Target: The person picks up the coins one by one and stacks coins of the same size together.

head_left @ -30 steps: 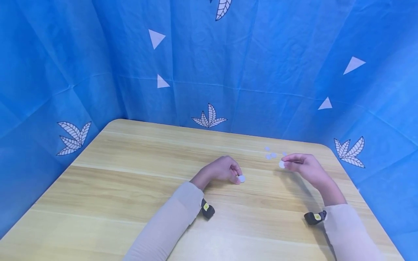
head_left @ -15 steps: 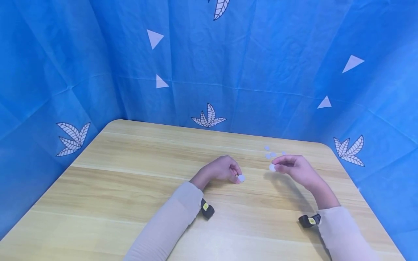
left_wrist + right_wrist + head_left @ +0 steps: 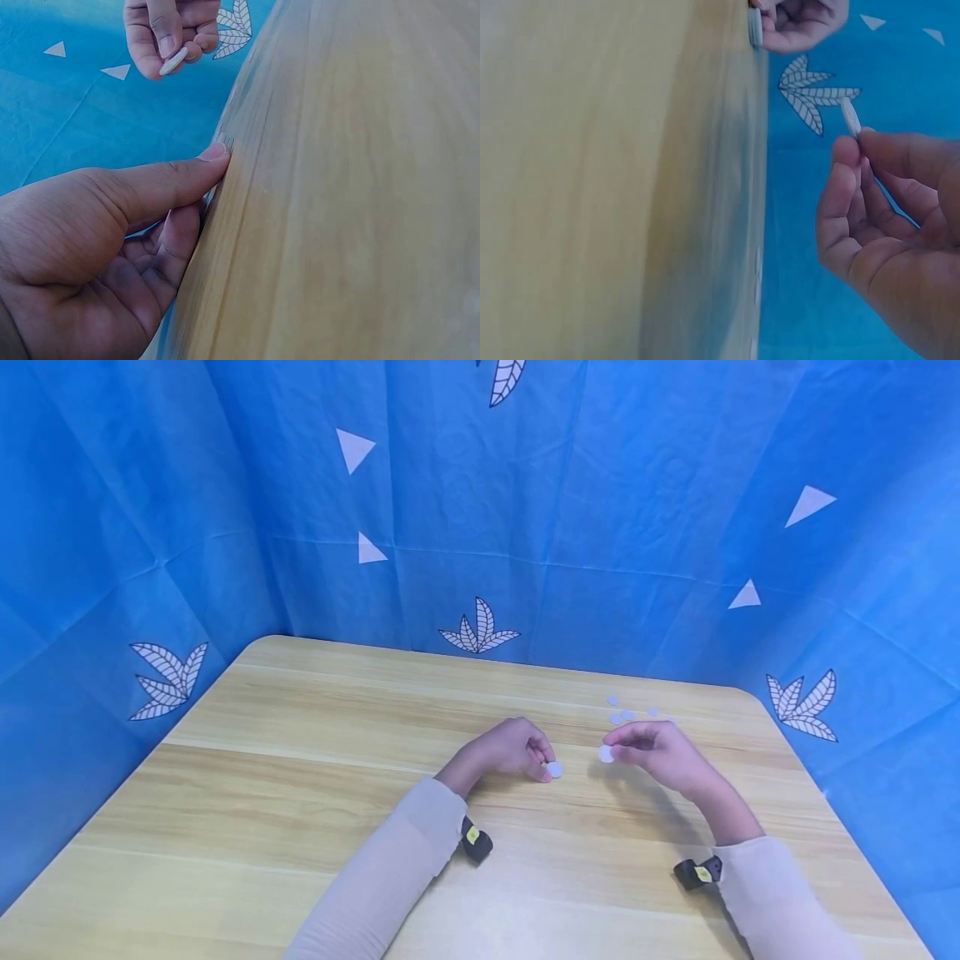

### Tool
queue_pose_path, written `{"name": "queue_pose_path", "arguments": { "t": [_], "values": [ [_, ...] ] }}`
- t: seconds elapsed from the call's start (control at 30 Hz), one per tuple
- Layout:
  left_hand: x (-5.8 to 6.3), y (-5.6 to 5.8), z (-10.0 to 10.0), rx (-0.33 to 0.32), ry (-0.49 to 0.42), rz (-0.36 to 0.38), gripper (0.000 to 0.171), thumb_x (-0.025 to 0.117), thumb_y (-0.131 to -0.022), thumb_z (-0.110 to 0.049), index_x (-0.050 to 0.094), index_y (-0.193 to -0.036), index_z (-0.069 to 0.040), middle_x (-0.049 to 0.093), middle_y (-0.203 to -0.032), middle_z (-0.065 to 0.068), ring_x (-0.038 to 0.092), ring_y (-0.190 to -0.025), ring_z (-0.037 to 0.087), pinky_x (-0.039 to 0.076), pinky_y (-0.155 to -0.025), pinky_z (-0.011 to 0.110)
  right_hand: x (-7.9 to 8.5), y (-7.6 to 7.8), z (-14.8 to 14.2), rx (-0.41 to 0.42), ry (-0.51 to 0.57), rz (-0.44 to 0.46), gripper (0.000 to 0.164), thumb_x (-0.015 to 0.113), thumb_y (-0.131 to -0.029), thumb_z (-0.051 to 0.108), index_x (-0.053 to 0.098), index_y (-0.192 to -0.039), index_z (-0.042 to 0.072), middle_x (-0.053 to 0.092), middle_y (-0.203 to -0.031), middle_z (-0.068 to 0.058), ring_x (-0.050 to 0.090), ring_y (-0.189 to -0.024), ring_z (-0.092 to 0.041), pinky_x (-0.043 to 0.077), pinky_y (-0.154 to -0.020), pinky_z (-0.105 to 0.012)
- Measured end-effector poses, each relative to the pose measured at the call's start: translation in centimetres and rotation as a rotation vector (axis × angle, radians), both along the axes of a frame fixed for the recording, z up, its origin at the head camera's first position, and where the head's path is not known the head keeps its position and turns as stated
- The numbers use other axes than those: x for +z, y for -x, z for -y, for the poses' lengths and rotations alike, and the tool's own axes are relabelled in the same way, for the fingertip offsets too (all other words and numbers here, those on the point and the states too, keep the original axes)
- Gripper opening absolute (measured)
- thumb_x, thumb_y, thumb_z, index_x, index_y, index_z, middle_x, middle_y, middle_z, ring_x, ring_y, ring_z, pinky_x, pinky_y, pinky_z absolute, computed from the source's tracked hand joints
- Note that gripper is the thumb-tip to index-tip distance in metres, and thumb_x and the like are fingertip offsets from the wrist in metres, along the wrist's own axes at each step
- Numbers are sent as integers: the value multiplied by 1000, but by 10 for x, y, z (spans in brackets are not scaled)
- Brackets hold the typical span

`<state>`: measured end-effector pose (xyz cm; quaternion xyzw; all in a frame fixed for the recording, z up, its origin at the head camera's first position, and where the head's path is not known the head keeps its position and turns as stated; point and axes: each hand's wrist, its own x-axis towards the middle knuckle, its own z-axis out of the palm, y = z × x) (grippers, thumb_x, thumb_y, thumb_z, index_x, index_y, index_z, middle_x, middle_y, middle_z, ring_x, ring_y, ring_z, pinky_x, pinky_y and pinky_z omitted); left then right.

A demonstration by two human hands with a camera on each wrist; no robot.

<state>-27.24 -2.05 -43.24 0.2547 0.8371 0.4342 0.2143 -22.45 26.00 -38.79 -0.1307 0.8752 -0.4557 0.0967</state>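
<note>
My left hand (image 3: pixel 513 749) rests low at the middle of the table, thumb and fingers gripping the side of a short stack of white round discs (image 3: pixel 555 770). The stack's edge (image 3: pixel 756 28) shows layered in the right wrist view, standing on the tabletop. To its right, my right hand (image 3: pixel 660 756) pinches a single thin white disc (image 3: pixel 606 754) between thumb and fingertips. That disc (image 3: pixel 850 115) is held up above the table and tilted, apart from the stack. Most of the stack is hidden behind the thumb in the left wrist view.
Several loose white discs (image 3: pixel 627 715) lie flat on the wooden table (image 3: pixel 300 760) towards the back right, beyond my right hand. A blue curtain (image 3: pixel 480 510) with white leaf and triangle prints surrounds the table's far and side edges.
My right hand has moved left and slightly nearer with its disc, away from the loose discs and closer to the stack. The left hand has stayed in place.
</note>
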Motion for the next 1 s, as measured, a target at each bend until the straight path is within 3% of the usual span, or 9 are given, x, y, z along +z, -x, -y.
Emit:
{"name": "queue_pose_path", "arguments": {
  "t": [0.5,1.0],
  "values": [
    [-1,2,-1,-13,6,-26,19,89,-79,-13,77,-93,-15,71,-85,-4,62,-81,12,52,-77,26,-7,7,22,83,-37,-12,18,71,-96,11,73,-113,5,73,-106,-8,67,-99,-25,55,-84,-29],
    [3,1,0,-26,7,-20,19,89,-79,-13,78,-94,-15,72,-86,-5,64,-84,12,52,-81,27,-6,14,48,132,17,5,19,70,-96,10,73,-114,4,74,-105,-8,68,-99,-23,56,-86,-32]
  ]
}}
